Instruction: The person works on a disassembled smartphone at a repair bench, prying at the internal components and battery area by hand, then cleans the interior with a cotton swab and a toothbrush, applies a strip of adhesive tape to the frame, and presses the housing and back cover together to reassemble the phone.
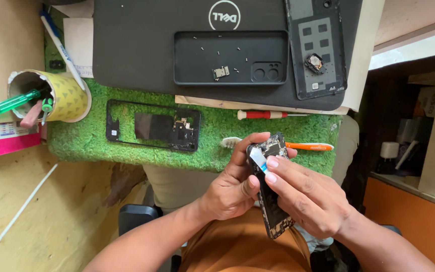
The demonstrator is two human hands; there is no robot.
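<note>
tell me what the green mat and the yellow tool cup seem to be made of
The green tufted mat looks like synthetic turf: short plastic-like blades, matte and shaggy. The yellow patterned cup lying on its side looks like cardboard or paper: its cut rim shows a thick, pale, fibrous edge, though the outer wrap could be printed film.

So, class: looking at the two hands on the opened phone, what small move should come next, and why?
Probably keep lifting the white strip gently away from the phone. The right hand pinches the strip at its upper end, the left hand steadies the body from the side, and the strip looks only partly raised, so a slow pull seems safest.
</note>
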